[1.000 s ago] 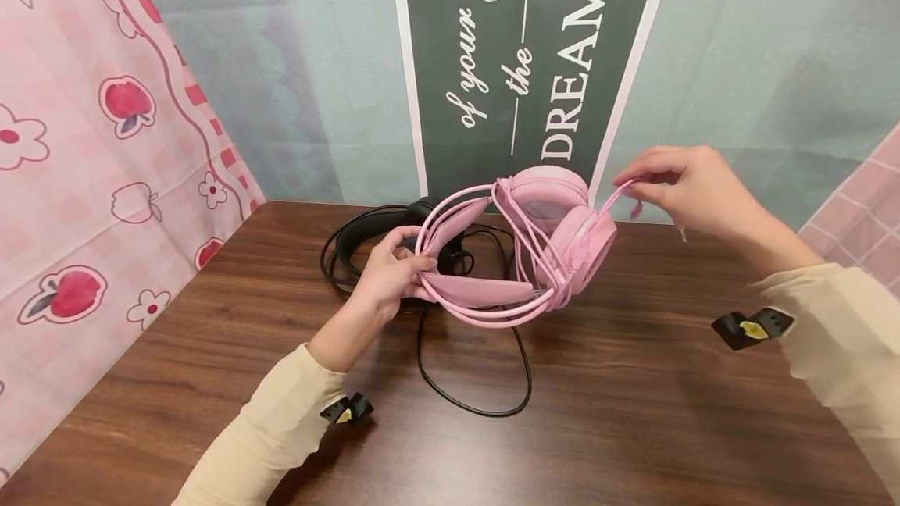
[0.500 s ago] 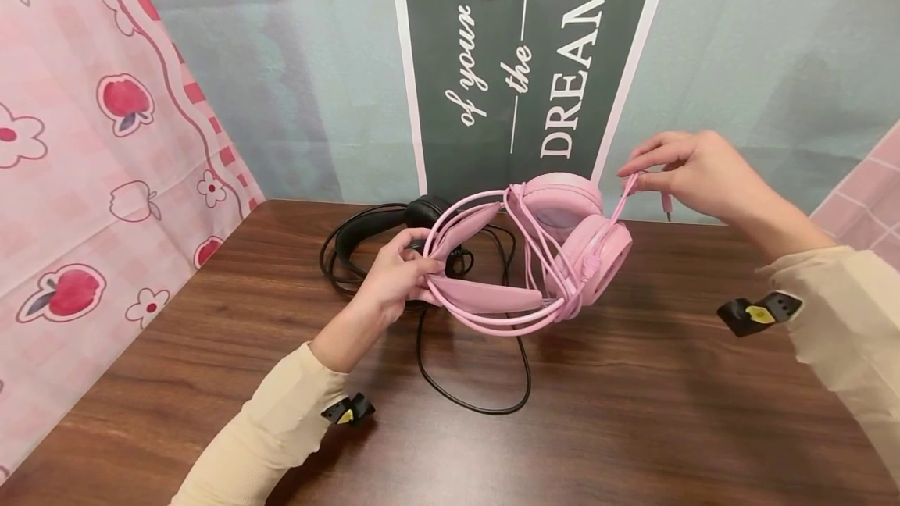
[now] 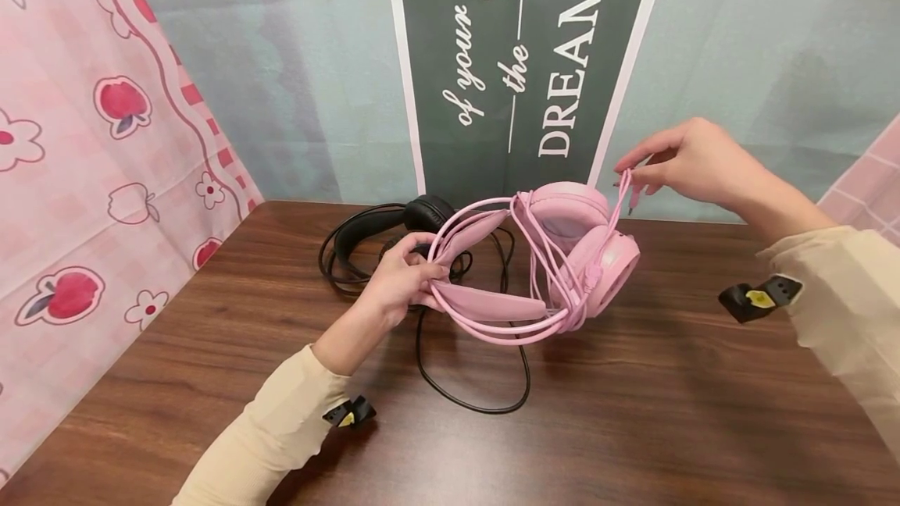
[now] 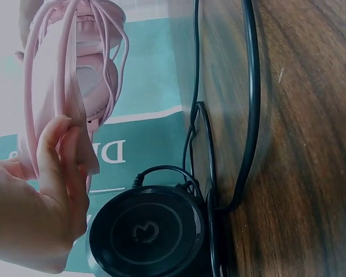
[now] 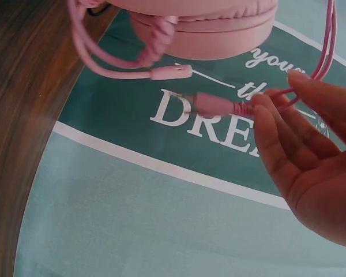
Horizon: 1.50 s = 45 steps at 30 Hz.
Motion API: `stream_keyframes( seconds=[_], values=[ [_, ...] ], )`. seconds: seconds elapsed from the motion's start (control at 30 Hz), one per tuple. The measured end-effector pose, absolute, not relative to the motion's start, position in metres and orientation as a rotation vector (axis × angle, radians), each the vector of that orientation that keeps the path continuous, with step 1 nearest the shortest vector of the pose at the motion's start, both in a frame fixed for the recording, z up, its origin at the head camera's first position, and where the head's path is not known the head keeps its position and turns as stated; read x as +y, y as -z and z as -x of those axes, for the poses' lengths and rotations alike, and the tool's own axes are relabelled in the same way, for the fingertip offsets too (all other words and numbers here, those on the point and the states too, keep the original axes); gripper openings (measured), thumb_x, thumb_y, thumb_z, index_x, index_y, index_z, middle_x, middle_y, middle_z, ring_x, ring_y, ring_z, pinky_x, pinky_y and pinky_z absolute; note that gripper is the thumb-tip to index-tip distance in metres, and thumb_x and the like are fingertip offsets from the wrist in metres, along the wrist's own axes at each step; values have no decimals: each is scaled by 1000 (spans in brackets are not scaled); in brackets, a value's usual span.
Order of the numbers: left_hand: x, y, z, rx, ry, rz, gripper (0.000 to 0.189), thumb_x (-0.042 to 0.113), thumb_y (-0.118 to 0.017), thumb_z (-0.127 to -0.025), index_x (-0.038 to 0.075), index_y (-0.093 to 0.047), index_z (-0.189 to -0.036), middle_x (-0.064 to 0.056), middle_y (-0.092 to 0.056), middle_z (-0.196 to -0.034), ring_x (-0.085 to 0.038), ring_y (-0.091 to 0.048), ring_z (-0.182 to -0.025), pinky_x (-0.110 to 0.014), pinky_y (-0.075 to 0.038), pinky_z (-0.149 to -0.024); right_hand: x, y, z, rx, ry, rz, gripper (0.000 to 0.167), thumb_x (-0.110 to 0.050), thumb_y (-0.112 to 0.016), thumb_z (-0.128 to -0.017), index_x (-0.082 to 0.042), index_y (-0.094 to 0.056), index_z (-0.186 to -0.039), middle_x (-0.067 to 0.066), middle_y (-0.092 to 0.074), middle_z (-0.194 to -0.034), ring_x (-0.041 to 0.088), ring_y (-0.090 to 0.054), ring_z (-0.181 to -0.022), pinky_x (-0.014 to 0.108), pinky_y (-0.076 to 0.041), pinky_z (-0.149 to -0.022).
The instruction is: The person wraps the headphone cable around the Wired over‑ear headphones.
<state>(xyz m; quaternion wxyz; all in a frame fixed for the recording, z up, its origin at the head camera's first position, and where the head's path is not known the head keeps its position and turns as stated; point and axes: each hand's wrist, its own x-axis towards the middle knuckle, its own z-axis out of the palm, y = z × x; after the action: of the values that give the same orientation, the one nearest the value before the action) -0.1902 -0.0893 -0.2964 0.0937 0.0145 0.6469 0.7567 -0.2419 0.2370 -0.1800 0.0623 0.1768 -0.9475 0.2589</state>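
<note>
Over the bench (image 3: pixel 605 428), the left hand's (image 3: pixel 402 278) fingers pinch the pink headset (image 3: pixel 495 303) at its headband (image 4: pixel 45 86); the right hand's (image 3: pixel 699 166) pinch its cord (image 3: pixel 622 200). Likely light, with springy hoops and limp cord; the headband seems the surest hold.

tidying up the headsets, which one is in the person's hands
The pink headset: the left hand grips it and the right hand pinches its cable. The black headset lies on the table, in neither hand.
</note>
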Motion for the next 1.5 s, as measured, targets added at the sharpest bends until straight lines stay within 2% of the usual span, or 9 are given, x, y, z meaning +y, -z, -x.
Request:
stream_keyframes(
  seconds=[0.3,0.8,1.23,1.4,1.5],
  values=[
    [-84,300,187,1924,-2203,-56,45,-15,-52,-80,-2,-41,-122,-12,-50,-72,-15,-57,-47,-30,-52,-40,224,174,245,-2888,-634,-716,19,-12,-73,-77,-11,-73,-96,6,-69,-87,0,-58,-67,19,-40,-54],
    [-69,304,185,1920,-2158,-27,47,-16,-53,-78,0,-43,-122,-12,-48,-75,-15,-56,-47,-30,-52,-39,202,173,252,-2953,-661,-899,14,-5,-69,-79,-10,-73,-91,4,-69,-83,3,-59,-70,16,-44,-59],
    [-54,311,186,1913,-2161,10,50,-17,-54,-76,1,-44,-122,-11,-47,-74,-14,-53,-43,-28,-50,-36,182,166,260,-3077,-533,-906,14,2,-68,-72,-3,-72,-83,4,-68,-74,8,-59,-68,24,-47,-62],
    [-50,314,188,1914,-2155,19,49,-17,-54,-76,2,-46,-120,-11,-45,-73,-15,-53,-43,-29,-51,-36,175,164,263,-3120,-482,-837,11,3,-67,-72,-3,-72,-80,5,-67,-73,12,-57,-69,32,-48,-66],
    [-48,314,188,1915,-2146,28,48,-17,-55,-76,2,-47,-119,-11,-44,-74,-15,-53,-43,-30,-51,-37,173,165,265,-3129,-472,-830,13,4,-64,-72,-4,-72,-78,5,-66,-71,14,-56,-69,32,-48,-64]
  ],
)
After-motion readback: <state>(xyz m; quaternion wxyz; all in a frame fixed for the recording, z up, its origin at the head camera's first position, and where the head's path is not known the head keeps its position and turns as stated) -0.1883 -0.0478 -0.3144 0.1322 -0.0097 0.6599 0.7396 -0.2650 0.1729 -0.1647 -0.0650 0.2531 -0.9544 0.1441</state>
